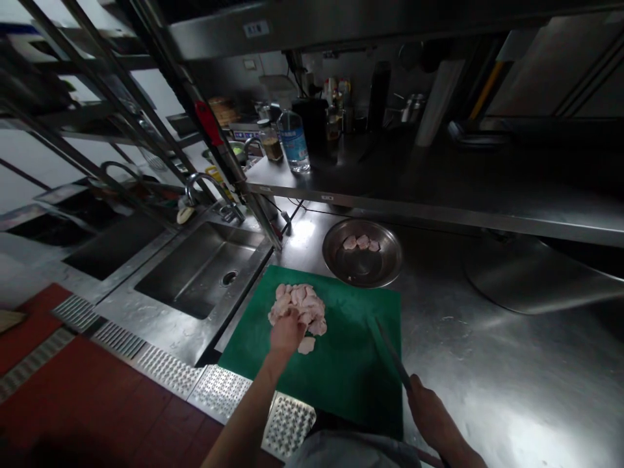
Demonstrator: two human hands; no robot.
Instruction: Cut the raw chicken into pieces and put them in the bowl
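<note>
A heap of pale raw chicken pieces (302,299) lies on the left half of a green cutting board (351,364). My left hand (286,333) reaches into the near side of the heap, its fingers closed at the meat; whether they grip a piece is hidden. One loose chicken piece (307,345) lies just right of that hand. In my right hand (429,409) is the handle of a knife (394,356), its blade pointing forward over the board's right side. Behind the board, a round metal bowl (363,276) has three chicken pieces (361,242) in it.
To the left is a steel sink (195,273) with a faucet (205,179). A metal shelf (390,175) runs above the back of the counter, carrying a clear bottle (294,142) and a jar (270,142). A shelf post (253,201) stands behind the board's left corner.
</note>
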